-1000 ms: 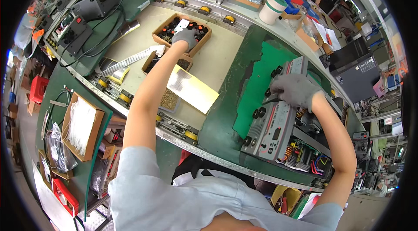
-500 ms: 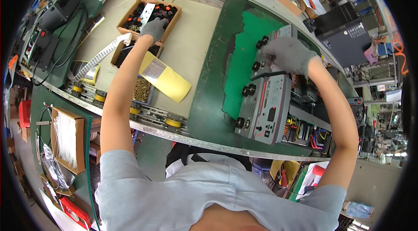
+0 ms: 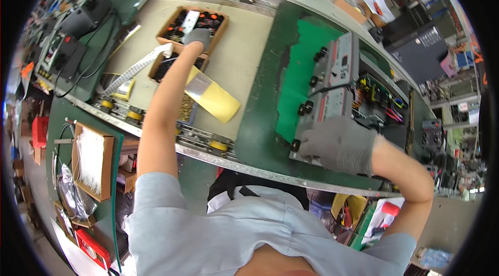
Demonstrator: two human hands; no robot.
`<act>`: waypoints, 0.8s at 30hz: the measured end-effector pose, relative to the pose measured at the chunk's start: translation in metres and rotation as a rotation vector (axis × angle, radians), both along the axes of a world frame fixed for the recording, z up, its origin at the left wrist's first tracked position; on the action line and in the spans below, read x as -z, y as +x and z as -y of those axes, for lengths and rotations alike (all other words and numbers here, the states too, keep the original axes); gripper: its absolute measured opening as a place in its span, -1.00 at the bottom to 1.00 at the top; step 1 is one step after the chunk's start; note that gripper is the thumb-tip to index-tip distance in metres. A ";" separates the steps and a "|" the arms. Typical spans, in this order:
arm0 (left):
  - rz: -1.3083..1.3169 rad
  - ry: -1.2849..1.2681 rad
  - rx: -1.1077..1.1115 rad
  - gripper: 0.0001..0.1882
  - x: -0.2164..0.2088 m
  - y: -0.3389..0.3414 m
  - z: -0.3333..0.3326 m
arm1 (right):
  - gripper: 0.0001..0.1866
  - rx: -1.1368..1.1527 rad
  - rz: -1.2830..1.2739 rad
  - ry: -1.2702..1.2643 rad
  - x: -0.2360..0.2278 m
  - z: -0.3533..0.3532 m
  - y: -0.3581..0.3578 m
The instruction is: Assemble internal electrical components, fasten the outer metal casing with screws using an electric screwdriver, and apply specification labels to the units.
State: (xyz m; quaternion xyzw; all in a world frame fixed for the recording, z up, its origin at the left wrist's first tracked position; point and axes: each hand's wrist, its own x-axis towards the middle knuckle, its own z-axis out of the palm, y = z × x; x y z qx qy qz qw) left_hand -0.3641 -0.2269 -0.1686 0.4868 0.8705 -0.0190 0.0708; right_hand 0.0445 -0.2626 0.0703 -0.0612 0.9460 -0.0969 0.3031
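Observation:
My left hand (image 3: 197, 38), in a grey glove, reaches into the near side of a cardboard box (image 3: 222, 30) of black knobs (image 3: 210, 20), some with orange faces. Its fingertips are hidden among them. On the green mat at the right, two grey welding machines (image 3: 333, 100) stand side by side with open tops, wires showing inside. Black knobs and sockets line their front panels. My gloved right hand (image 3: 338, 143) lies over the near machine's front panel, fingers curled together beside a black knob (image 3: 295, 145) at its near end. Whatever those fingers grip is hidden.
Beside the knob box are a smaller box of black parts (image 3: 162, 69), a tray of brass-coloured screws (image 3: 185, 108), a yellow sheet (image 3: 222, 103) and a white strip (image 3: 136, 70). Roller rails (image 3: 218, 146) edge the bench. A box of white ties (image 3: 93, 159) is at the left.
My right hand has moved from the far machine toward me, onto the near machine's panel. My left hand stays at the knob box. The whole view has shifted slightly.

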 end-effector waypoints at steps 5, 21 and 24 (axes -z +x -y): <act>0.151 0.062 -0.090 -0.69 0.000 -0.009 0.008 | -0.90 0.022 -0.154 -0.018 0.014 -0.005 0.008; 2.284 0.905 0.056 -0.70 -0.063 0.096 0.045 | -0.88 0.150 -0.504 -0.025 0.017 -0.008 0.007; 2.303 0.828 0.140 -0.61 -0.080 0.133 0.055 | -0.83 0.278 -1.008 0.129 -0.008 -0.033 0.032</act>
